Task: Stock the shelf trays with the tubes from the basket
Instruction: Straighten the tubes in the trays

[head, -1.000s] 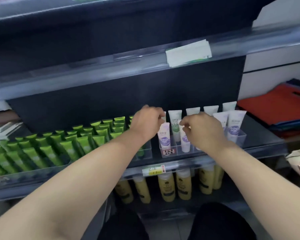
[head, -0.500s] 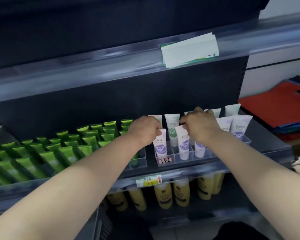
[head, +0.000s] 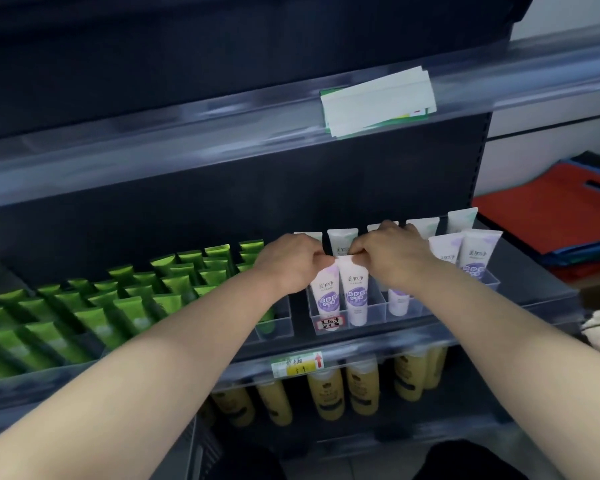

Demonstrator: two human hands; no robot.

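On the middle shelf, a divided tray of upright tubes sits right of a longer tray packed with leaning tubes; bottles stand beneath, stacked bags lie far right.

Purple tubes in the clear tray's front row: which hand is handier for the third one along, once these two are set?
The right hand, probably. It pinches the second tube, and its wrist hangs just above the third tube. The left hand pinches the first tube, farther off.

The dark shelf carries a clear tray of green tubes beside a divided tray of white-and-purple tubes.
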